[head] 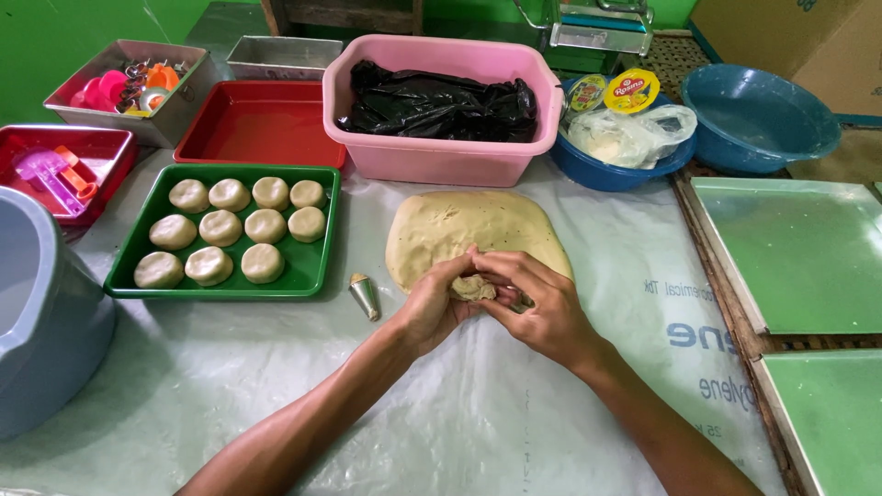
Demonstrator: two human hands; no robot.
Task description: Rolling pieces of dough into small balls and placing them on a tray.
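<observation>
A small dough piece [474, 288] is pinched between left hand [434, 303] and right hand [542, 308], at the dough slab [469, 230]'s near edge.

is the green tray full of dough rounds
No, the green tray holds ten dough rounds, with bare space along its right and front.

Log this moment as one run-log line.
left hand: shaping dough piece | right hand: same piece | dough slab: behind hands | green tray: ten dough rounds | metal piping tip: beside tray
</observation>
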